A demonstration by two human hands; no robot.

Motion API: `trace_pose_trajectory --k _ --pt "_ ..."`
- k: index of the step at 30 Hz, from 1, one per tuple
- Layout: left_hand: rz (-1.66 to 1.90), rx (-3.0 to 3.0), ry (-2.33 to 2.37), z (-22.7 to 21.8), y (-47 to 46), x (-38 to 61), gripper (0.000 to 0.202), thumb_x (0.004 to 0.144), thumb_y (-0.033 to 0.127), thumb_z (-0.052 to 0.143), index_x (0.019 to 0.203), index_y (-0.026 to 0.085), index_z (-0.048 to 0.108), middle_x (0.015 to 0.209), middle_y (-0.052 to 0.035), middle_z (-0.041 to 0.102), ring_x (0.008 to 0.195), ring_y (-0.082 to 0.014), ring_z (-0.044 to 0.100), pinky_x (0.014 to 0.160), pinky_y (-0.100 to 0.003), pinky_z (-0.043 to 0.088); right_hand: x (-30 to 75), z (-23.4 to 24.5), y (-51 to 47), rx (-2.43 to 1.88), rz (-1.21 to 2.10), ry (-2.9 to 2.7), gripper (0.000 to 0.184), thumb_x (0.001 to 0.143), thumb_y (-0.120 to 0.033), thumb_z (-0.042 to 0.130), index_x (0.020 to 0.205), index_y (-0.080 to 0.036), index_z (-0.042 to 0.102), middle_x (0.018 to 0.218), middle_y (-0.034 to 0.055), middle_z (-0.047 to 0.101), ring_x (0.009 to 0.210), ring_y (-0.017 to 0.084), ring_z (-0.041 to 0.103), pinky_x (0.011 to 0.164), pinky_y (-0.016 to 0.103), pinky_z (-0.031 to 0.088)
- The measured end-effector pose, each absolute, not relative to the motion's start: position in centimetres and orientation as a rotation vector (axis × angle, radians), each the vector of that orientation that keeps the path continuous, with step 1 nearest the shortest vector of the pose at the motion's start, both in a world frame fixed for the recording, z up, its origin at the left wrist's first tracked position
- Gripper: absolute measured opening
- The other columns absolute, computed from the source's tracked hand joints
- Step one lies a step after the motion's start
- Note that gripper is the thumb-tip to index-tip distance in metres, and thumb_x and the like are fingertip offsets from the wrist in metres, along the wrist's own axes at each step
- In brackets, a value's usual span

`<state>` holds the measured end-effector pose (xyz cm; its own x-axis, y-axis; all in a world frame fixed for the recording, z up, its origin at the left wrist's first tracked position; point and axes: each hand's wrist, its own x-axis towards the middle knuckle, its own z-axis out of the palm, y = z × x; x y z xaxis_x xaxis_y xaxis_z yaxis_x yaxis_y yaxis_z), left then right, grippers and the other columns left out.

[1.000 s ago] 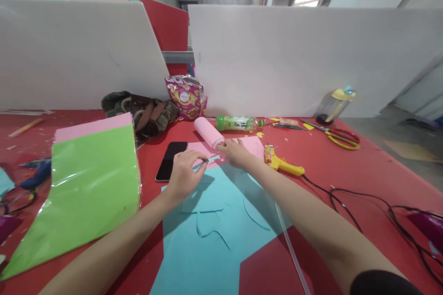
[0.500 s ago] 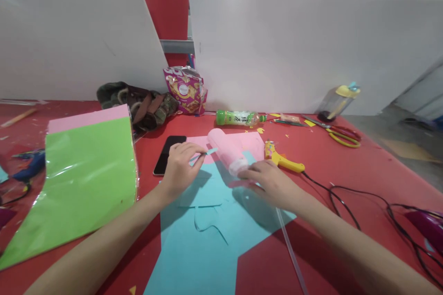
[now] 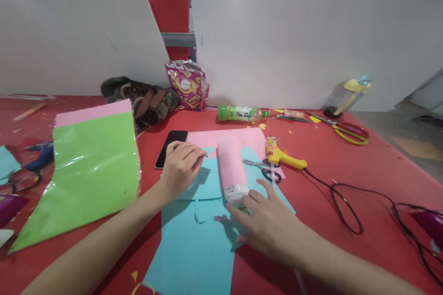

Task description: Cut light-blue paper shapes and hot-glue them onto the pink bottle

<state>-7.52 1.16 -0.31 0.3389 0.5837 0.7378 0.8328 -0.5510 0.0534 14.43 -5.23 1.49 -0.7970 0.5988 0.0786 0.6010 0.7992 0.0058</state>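
Observation:
My left hand is pinched on a small piece of blue paper, whose tip shows past the fingers. A pink paper-wrapped cylinder lies lengthwise on the blue paper sheet, a white printed label at its near end. Beside that end is my right hand, fingers spread. Its fingertips overlap the end, and I cannot tell whether they press on it. Scissors with black handles rest right of the cylinder. Cut flaps and a thin strip show on the blue sheet.
A yellow glue gun trails a black cord to the right. Left are a phone and a green sheet pack. Farther back lie a green-labelled bottle, a snack bag and red-and-yellow scissors.
The cylinder has turned to lie straighter toward me. My right hand has drawn nearer and its fingers have spread, uncovering the black scissors. The left hand stays almost in place.

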Motion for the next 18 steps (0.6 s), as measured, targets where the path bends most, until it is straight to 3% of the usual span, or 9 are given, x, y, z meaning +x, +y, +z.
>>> trace_pose_trajectory --k 2,5,9,15,18 --pt "-1.034 -2.269 -1.254 -0.3 1.1 -7.5 0.008 0.078 0.011 0.053 0.077 0.016 0.059 0.073 -0.0031 0.066 0.071 -0.0164 0.059 0.072 -0.036 0.038 15.0 2.5 -4.4 -1.014 0.049 -2.902 0.03 0.078 -0.037 0.052 0.104 -0.021 0.053 0.079 0.0049 0.061 0.074 0.021 0.055 0.083 0.046 0.033" --pt "-1.029 -2.266 -1.237 -0.3 1.1 -7.5 0.008 0.078 0.012 0.053 0.076 0.016 0.059 0.072 -0.0025 0.066 0.07 -0.0163 0.059 0.072 -0.035 0.038 15.8 3.6 -2.8 -1.194 -0.012 -2.868 0.02 0.081 -0.024 0.048 0.097 -0.017 0.057 0.076 0.0064 0.06 0.073 0.021 0.055 0.076 0.042 0.038" --pt "-1.02 -2.274 -1.228 -0.5 1.1 -7.5 0.007 0.077 0.011 0.054 0.077 0.017 0.059 0.072 -0.0026 0.066 0.07 -0.0165 0.059 0.073 -0.036 0.038 15.9 4.0 -1.1 -1.261 0.096 -2.811 0.026 0.082 -0.018 0.044 0.107 -0.016 0.053 0.092 0.0102 0.056 0.081 0.022 0.055 0.07 0.036 0.043" --pt "-0.978 -2.282 -1.24 -0.8 1.2 -7.5 0.009 0.079 0.012 0.052 0.077 0.017 0.059 0.073 -0.0025 0.066 0.072 -0.0168 0.058 0.073 -0.036 0.037 14.6 2.5 0.3 -1.061 0.298 -2.788 0.028 0.084 -0.03 0.044 0.109 -0.018 0.051 0.117 0.0139 0.043 0.097 0.025 0.05 0.08 0.04 0.041" --pt "-0.964 -2.29 -1.254 -0.9 1.3 -7.6 0.01 0.079 0.012 0.051 0.077 0.018 0.059 0.074 -0.0023 0.066 0.072 -0.017 0.059 0.074 -0.036 0.036 14.6 1.9 0.6 -1.152 0.448 -2.748 0.024 0.083 -0.033 0.045 0.099 -0.018 0.054 0.119 0.0126 0.041 0.083 0.02 0.056 0.075 0.038 0.044"
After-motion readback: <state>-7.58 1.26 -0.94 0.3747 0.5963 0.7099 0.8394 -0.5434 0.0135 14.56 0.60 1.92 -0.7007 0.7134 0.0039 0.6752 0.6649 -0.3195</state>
